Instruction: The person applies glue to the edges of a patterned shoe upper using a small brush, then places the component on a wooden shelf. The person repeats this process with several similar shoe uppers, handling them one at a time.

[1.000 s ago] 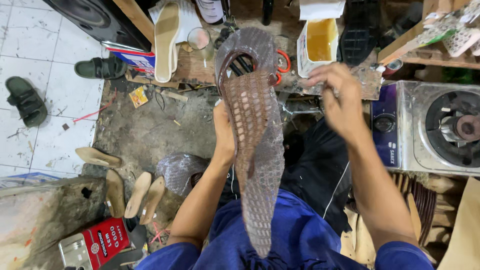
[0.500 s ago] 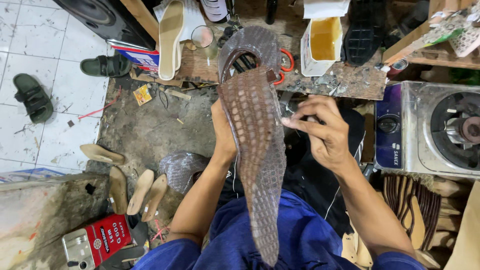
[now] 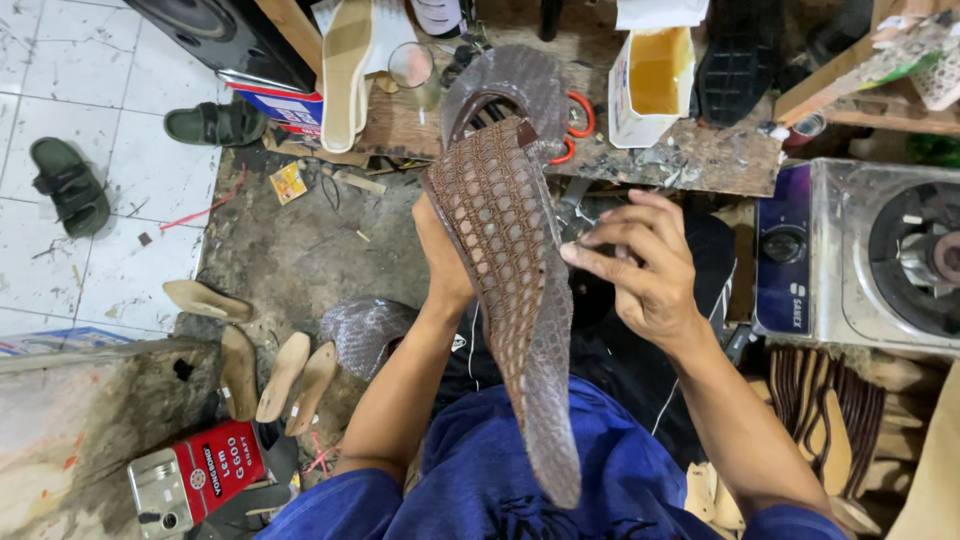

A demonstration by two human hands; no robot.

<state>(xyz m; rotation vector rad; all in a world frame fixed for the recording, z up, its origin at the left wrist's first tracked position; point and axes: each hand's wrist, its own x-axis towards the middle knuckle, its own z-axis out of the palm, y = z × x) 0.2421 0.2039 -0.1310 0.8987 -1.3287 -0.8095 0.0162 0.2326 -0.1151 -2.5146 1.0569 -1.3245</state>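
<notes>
The left hand (image 3: 440, 255) holds the brown woven shoe upper (image 3: 510, 270) from behind. The right hand (image 3: 640, 265) pinches its right edge.

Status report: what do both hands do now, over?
Left hand grips brown shoe upper, held upright. Right hand fingertips at its right edge. Nothing between hands and upper.
</notes>
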